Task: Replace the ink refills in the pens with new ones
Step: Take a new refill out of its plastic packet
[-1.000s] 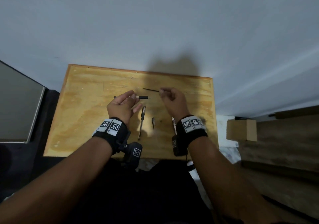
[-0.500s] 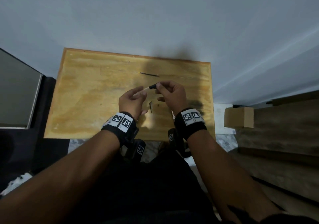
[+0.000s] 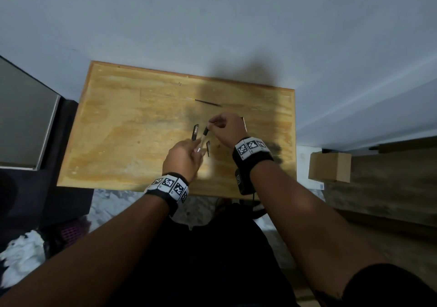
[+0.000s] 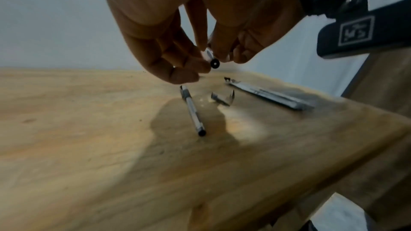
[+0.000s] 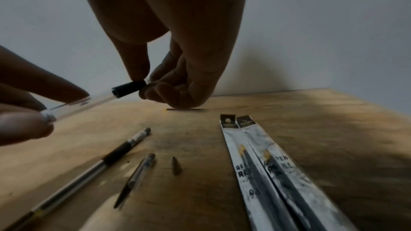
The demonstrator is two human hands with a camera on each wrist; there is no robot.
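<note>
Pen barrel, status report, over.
Left hand holds pen barrel at back end; right hand pinches its black grip end. Barrel looks empty, off the table. Loose refill and two refill packets lie nearby, nothing blocking.

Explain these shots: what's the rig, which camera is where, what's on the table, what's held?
No machine here: a person works bare-handed, wearing one camera on the head and one on each wrist. The head picture looks down on a wooden table; each wrist picture looks along that hand. The left hand and right hand each pinch one end of a clear pen barrel, held above the table. Lying below: another pen, a cap, a small metal tip, two refill packets, and a loose refill farther back.
</note>
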